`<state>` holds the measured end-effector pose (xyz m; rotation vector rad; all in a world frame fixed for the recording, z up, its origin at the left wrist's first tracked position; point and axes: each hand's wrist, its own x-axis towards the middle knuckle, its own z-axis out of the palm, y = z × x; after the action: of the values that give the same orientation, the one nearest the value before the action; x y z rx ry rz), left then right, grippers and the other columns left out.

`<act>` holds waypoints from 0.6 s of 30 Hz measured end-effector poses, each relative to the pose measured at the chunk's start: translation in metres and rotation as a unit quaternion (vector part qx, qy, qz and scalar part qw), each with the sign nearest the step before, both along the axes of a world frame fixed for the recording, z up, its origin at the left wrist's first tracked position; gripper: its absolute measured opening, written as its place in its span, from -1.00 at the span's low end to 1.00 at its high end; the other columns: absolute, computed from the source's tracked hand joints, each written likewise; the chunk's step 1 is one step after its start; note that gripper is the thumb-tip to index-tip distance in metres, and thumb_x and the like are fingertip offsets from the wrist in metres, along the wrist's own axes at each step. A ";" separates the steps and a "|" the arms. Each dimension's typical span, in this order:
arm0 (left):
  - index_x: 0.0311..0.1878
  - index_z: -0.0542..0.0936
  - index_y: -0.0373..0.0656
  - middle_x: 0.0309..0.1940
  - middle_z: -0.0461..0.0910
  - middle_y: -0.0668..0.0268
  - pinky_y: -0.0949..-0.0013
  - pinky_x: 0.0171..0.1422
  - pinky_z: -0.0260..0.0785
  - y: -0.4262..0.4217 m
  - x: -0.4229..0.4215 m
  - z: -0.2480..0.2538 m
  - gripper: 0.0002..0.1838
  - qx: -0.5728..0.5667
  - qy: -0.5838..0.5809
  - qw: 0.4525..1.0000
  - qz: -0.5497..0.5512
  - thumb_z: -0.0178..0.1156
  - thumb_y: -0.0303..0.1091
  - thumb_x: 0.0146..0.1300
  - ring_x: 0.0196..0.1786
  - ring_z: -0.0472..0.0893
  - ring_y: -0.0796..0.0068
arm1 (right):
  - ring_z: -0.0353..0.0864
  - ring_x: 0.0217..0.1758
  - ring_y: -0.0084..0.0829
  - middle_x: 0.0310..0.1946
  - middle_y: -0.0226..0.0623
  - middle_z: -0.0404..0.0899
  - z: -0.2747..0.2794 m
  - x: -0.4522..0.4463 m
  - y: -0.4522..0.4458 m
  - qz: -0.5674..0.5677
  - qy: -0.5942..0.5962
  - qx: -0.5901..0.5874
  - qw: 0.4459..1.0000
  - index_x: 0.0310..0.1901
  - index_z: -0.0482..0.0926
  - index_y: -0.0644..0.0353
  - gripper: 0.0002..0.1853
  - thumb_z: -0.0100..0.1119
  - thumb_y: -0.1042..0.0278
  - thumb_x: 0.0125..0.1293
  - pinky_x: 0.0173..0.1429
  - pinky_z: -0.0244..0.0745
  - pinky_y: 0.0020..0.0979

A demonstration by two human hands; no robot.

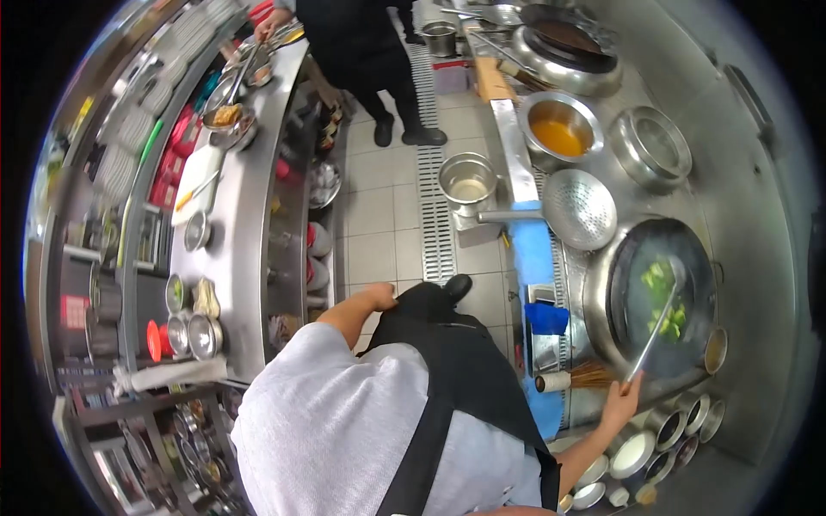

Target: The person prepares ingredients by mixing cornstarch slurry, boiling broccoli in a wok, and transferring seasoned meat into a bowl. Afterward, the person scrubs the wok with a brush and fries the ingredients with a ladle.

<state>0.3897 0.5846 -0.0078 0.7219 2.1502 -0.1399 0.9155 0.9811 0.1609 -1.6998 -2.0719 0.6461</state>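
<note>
Sweep bright green chopped vegetables [658,279] at centre of round black metal wok [628,291] in shallow strokes with long silver metal ladle [647,342], gripping its handle in right hand [621,402] at wok's seven o'clock; cannot tell any pinch in left hand [379,297] at nine o'clock, beside black cloth apron [482,370]

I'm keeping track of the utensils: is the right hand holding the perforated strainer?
No, the right hand grips a long-handled utensil reaching into the wok, while the perforated strainer rests apart from that hand.
</note>
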 end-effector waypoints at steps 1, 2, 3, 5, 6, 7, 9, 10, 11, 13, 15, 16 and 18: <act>0.18 0.68 -0.18 0.22 0.67 0.00 0.00 0.39 0.48 -0.024 -0.007 -0.004 -0.48 -0.007 0.013 1.000 0.015 0.29 0.00 0.32 0.31 0.63 -0.03 | 0.65 -0.07 -0.09 0.06 0.01 0.64 -0.004 0.001 0.006 0.001 0.018 -0.008 1.000 0.57 0.35 0.00 -0.22 0.36 0.38 0.31 0.12 0.55 -0.18; 0.17 0.69 -0.20 0.21 0.68 0.00 0.00 0.39 0.48 -0.046 -0.013 -0.012 -0.49 -0.015 0.026 0.999 0.027 0.29 -0.01 0.31 0.30 0.63 -0.02 | 0.65 -0.07 -0.09 0.06 0.01 0.64 0.002 -0.008 0.005 0.011 0.019 -0.006 1.000 0.57 0.35 0.00 -0.22 0.36 0.38 0.31 0.12 0.55 -0.18; 0.17 0.69 -0.20 0.21 0.68 0.00 0.00 0.39 0.48 -0.066 -0.018 -0.021 -0.49 -0.012 0.024 0.999 0.035 0.29 -0.01 0.31 0.30 0.63 -0.02 | 0.63 0.00 -0.14 0.10 -0.01 0.60 0.019 -0.020 -0.002 0.000 -0.019 0.009 1.000 0.56 0.36 0.10 -0.24 0.37 0.38 0.32 0.18 0.52 -0.22; 0.19 0.68 -0.25 0.20 0.68 -0.03 0.04 0.38 0.48 -0.091 -0.023 -0.038 -0.46 -0.030 0.023 0.998 0.044 0.28 -0.04 0.31 0.31 0.63 -0.03 | 0.60 0.09 -0.18 0.15 -0.05 0.52 0.018 -0.024 -0.008 -0.013 -0.006 0.063 0.998 0.52 0.40 0.20 -0.29 0.37 0.37 0.35 0.21 0.51 -0.26; 0.19 0.68 -0.25 0.20 0.68 -0.03 0.04 0.38 0.48 -0.093 -0.022 -0.034 -0.46 -0.025 0.020 0.998 0.045 0.28 -0.04 0.31 0.31 0.63 -0.03 | 0.60 0.09 -0.18 0.15 -0.05 0.52 0.026 -0.032 -0.017 -0.012 -0.009 0.068 0.998 0.52 0.40 0.20 -0.29 0.37 0.37 0.35 0.21 0.51 -0.26; 0.19 0.68 -0.24 0.19 0.69 -0.03 0.04 0.38 0.48 -0.096 -0.019 -0.026 -0.48 0.003 0.029 0.996 0.079 0.27 -0.05 0.30 0.29 0.63 -0.03 | 0.60 0.09 -0.19 0.14 -0.06 0.53 0.036 -0.046 -0.031 -0.009 0.016 0.117 0.993 0.50 0.41 0.20 -0.32 0.35 0.38 0.36 0.21 0.52 -0.24; 0.18 0.69 -0.23 0.17 0.69 -0.03 0.04 0.38 0.47 -0.094 -0.022 -0.023 -0.49 0.039 0.036 0.992 0.114 0.27 -0.06 0.30 0.28 0.64 -0.04 | 0.61 0.08 -0.20 0.14 -0.06 0.54 0.042 -0.060 -0.051 -0.004 0.040 0.174 0.984 0.49 0.43 0.21 -0.35 0.34 0.38 0.37 0.20 0.52 -0.21; 0.18 0.69 -0.22 0.18 0.69 -0.02 0.02 0.39 0.47 -0.093 -0.028 -0.029 -0.49 0.068 0.032 0.989 0.125 0.29 -0.05 0.31 0.28 0.64 -0.04 | 0.61 0.07 -0.23 0.14 -0.08 0.55 0.034 -0.064 -0.060 0.018 0.057 0.183 0.981 0.46 0.45 0.22 -0.38 0.34 0.41 0.37 0.18 0.54 -0.22; 0.17 0.69 -0.21 0.18 0.69 -0.01 0.01 0.40 0.47 -0.092 -0.035 -0.035 -0.50 0.098 0.029 0.985 0.136 0.30 -0.04 0.33 0.28 0.64 -0.03 | 0.62 0.06 -0.26 0.14 -0.10 0.55 0.025 -0.072 -0.068 0.041 0.075 0.190 0.978 0.44 0.47 0.23 -0.40 0.33 0.43 0.37 0.17 0.55 -0.24; 0.18 0.68 -0.19 0.20 0.68 -0.01 0.00 0.40 0.47 -0.084 -0.054 -0.021 -0.52 0.155 0.033 0.978 0.134 0.31 -0.07 0.32 0.29 0.63 -0.04 | 0.63 0.04 -0.31 0.14 -0.13 0.57 0.014 -0.099 -0.094 0.064 0.089 0.146 0.983 0.42 0.49 0.22 -0.42 0.33 0.45 0.36 0.13 0.56 -0.28; 0.20 0.68 -0.17 0.21 0.67 0.00 0.00 0.40 0.47 -0.085 -0.079 0.000 -0.53 0.208 0.040 0.967 0.140 0.32 -0.10 0.31 0.29 0.62 -0.05 | 0.64 -0.03 -0.40 0.12 -0.20 0.60 -0.004 -0.135 -0.124 0.104 0.122 0.060 0.985 0.39 0.53 0.21 -0.45 0.33 0.48 0.35 0.07 0.57 -0.36; 0.20 0.67 -0.17 0.20 0.67 -0.02 -0.01 0.40 0.46 -0.091 -0.093 0.006 -0.54 0.261 0.089 0.949 0.154 0.32 -0.13 0.30 0.29 0.62 -0.07 | 0.65 -0.06 -0.44 0.10 -0.23 0.63 -0.012 -0.156 -0.142 0.123 0.142 0.023 0.982 0.37 0.55 0.20 -0.46 0.33 0.49 0.35 0.05 0.57 -0.40; 0.17 0.66 -0.17 0.19 0.67 -0.01 0.01 0.41 0.45 -0.113 -0.116 0.034 -0.57 0.331 0.180 0.908 0.183 0.34 -0.20 0.28 0.30 0.60 -0.07 | 0.64 -0.13 -0.44 0.01 -0.27 0.65 -0.024 -0.199 -0.180 0.199 0.136 -0.060 0.969 0.36 0.55 0.24 -0.50 0.29 0.47 0.38 0.02 0.57 -0.38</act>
<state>0.2735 0.4720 0.0265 0.6738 2.6726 0.7471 0.7165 0.8015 0.1365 -1.1697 -2.2185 1.0810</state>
